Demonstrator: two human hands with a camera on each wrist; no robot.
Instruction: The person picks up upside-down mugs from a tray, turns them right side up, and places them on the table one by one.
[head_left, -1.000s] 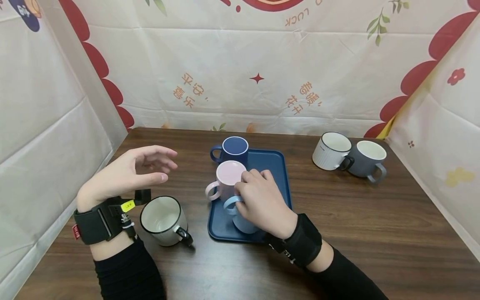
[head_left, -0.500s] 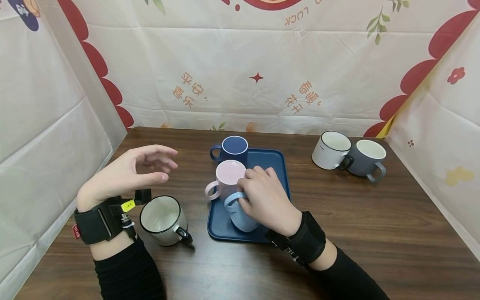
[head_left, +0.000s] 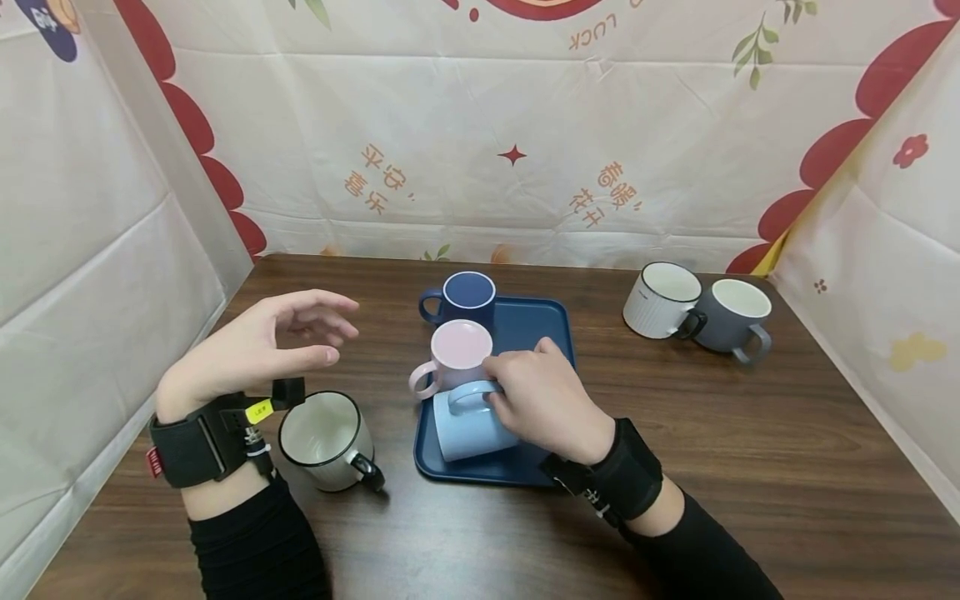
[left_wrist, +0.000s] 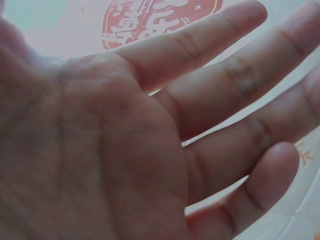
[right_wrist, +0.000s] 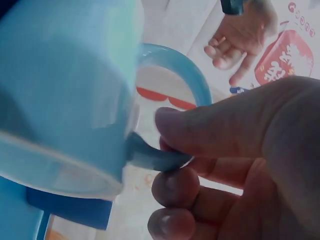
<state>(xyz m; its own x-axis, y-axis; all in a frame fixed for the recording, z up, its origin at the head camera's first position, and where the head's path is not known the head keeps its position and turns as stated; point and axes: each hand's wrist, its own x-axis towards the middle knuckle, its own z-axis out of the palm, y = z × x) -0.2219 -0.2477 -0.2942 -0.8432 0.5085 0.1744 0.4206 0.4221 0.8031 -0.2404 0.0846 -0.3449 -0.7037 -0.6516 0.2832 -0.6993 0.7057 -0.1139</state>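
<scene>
My right hand [head_left: 551, 400] pinches the handle of a light blue mug [head_left: 467, 427] between thumb and fingers. The mug lies tilted on its side above the front of the dark blue tray [head_left: 525, 321], handle uppermost. In the right wrist view, the thumb presses the handle [right_wrist: 185, 75] near its lower end, beside the mug's body [right_wrist: 75, 85]. Just behind is an upright pink mug [head_left: 459, 343], and farther back a navy mug [head_left: 469, 292]. My left hand [head_left: 262, 337] hovers at the left with fingers spread, holding nothing; its palm [left_wrist: 115, 145] fills the left wrist view.
A cream mug [head_left: 330, 437] with a black rim stands below the left hand. At the back right, a white ribbed mug [head_left: 663, 304] and a grey mug [head_left: 731, 321] stand side by side. Printed curtains [head_left: 465, 125] enclose the wooden table [head_left: 675, 458].
The right hand has tipped the light blue mug from nearly upright onto its side and shifted slightly right. The left hand and the other mugs have stayed put.
</scene>
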